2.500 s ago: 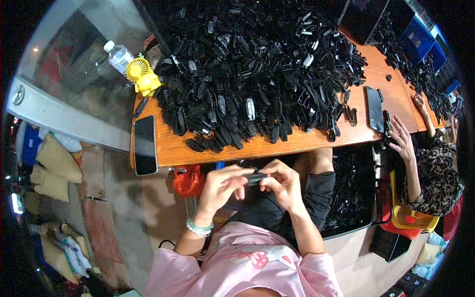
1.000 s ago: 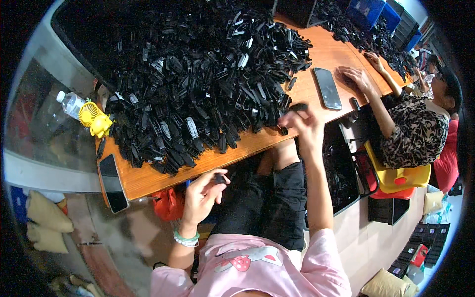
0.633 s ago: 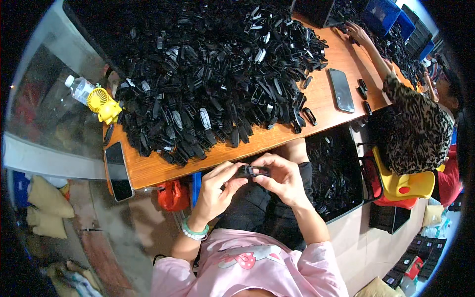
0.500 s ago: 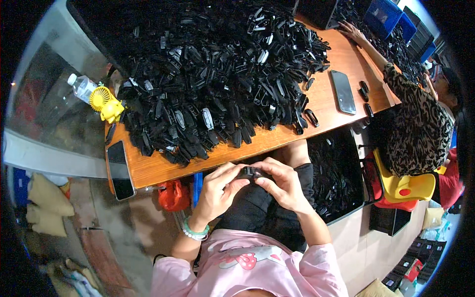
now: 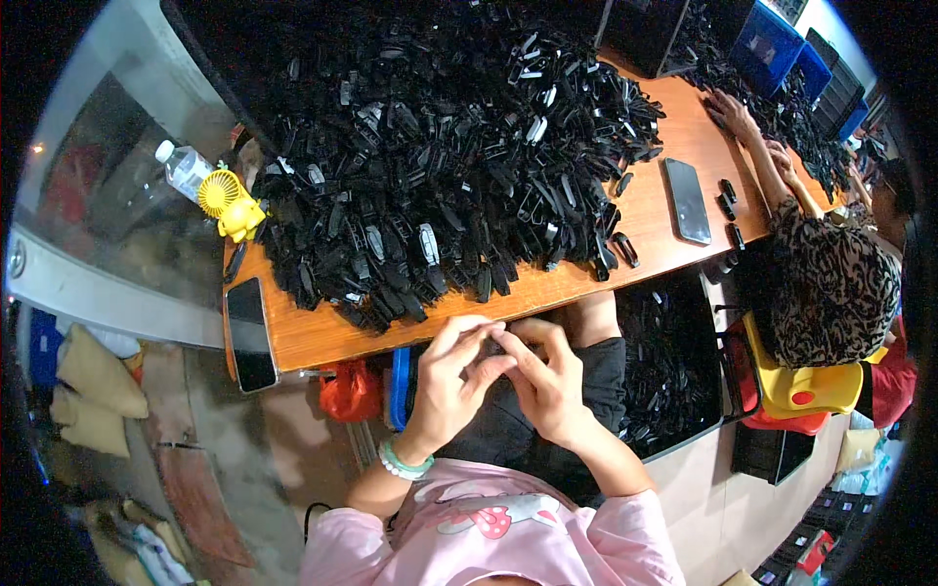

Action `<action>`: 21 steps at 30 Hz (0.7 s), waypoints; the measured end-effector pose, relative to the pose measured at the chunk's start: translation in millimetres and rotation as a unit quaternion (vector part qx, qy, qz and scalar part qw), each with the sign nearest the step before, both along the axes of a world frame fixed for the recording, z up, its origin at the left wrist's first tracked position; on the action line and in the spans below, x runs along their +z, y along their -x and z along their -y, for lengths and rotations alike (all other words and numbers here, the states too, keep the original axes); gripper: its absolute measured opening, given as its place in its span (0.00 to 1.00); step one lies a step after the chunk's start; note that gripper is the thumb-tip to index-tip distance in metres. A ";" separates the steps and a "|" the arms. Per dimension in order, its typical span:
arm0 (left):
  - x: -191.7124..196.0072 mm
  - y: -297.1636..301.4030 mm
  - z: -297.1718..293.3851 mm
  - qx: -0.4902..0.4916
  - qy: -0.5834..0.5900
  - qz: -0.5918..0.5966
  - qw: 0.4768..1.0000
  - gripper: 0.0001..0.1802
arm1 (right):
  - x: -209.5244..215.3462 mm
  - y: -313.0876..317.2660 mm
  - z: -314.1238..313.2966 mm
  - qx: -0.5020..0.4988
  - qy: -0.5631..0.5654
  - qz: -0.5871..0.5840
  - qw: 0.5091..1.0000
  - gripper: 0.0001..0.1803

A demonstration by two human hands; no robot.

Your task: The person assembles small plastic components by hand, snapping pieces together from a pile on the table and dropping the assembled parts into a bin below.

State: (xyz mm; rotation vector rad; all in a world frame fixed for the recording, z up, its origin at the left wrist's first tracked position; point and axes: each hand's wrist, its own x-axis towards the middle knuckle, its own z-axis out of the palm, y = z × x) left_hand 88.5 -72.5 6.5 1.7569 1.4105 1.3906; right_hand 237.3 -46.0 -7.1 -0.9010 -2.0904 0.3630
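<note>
Both my hands meet fingertip to fingertip over my lap, just before the table's front edge. My left hand [image 5: 451,381] is closed in a pinch, with a pale green beaded bracelet [image 5: 403,461] on its wrist. Pressed against it, my right hand [image 5: 549,383] has its fingers bent and closed too. Whatever lies between the fingertips is hidden by them and by the dark trousers behind. Beyond my hands, a large heap of black plastic clip-like pieces [image 5: 445,195] covers much of the wooden table [image 5: 322,335].
At the table's left stand a phone [image 5: 251,335], a yellow fan [image 5: 231,205] and a clear bottle [image 5: 182,168]. Another phone [image 5: 687,201] lies right of the heap. A co-worker in a patterned top [image 5: 835,283] sits at right. A red bag [image 5: 350,393] hangs below the table.
The small black part seen between my fingertips is now hidden, as my fingers have drawn closer together. The whole view has shifted slightly. The co-worker's second hand has come into sight.
</note>
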 end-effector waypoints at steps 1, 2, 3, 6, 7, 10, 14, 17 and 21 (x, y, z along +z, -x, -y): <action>2.7 0.9 1.1 -0.003 0.028 0.036 0.999 0.15 | 4.0 0.3 -5.4 0.003 0.011 -0.040 0.999 0.26; -3.5 3.7 6.2 -0.013 0.130 0.136 0.982 0.14 | 6.8 1.1 -8.5 0.008 0.022 -0.080 0.997 0.26; -5.7 5.4 8.2 -0.036 0.144 0.199 0.969 0.14 | 8.0 -1.6 -4.0 0.018 0.177 -0.159 0.971 0.24; -14.4 3.0 10.9 -0.072 0.180 0.364 0.911 0.15 | 3.7 -5.6 -2.7 0.060 0.197 -0.173 0.963 0.15; -16.7 -0.2 12.3 -0.085 0.200 0.461 0.860 0.16 | 6.8 -5.1 -1.4 0.060 0.198 -0.173 0.963 0.15; -9.7 -11.7 14.6 -0.036 0.200 0.492 0.846 0.15 | 9.1 -1.9 -1.4 0.068 0.125 -0.208 0.968 0.16; -16.6 -9.4 14.5 -0.106 0.195 0.495 0.840 0.15 | 11.6 -6.2 5.8 0.021 0.176 -0.229 0.957 0.14; -13.3 -9.0 8.8 -0.113 0.209 0.461 0.855 0.17 | 5.7 -10.6 0.6 0.050 0.278 -0.264 0.922 0.14; -19.8 -2.9 7.6 -0.124 0.224 0.452 0.855 0.17 | 0.5 -6.9 -1.2 0.130 0.408 -0.399 0.811 0.14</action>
